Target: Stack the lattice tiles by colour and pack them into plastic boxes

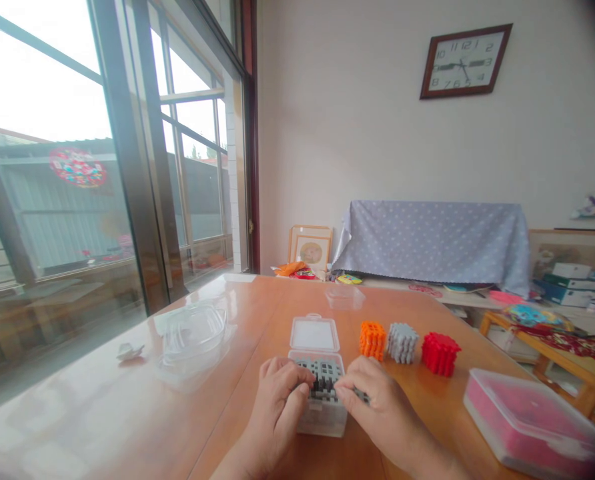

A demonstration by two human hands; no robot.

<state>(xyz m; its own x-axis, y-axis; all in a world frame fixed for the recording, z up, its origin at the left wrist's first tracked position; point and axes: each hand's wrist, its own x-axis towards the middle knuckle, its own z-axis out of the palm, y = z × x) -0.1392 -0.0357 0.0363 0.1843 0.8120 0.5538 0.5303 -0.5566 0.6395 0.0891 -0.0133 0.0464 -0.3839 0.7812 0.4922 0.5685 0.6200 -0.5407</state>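
Observation:
A small clear plastic box (322,425) stands on the table in front of me, its lid (314,333) swung open at the far side. Grey notched pieces (327,368) fill its upper part. Above the box's near side, a dark notched piece (322,385) spans between my fingertips. My left hand (282,393) pinches at its left end, thumb and fingers bent. From the other side my right hand (372,393) pinches at its right end. Fingers partly hide the piece, and a dark bit also shows beneath my right fingers.
To the right stand an orange notched cube (372,341), a grey one (402,343) and a red one (440,353). A closed box with pink contents (532,420) lies near right. Clear containers (192,330) and a crumpled scrap (130,352) lie left; another clear tray (345,298) is at the back.

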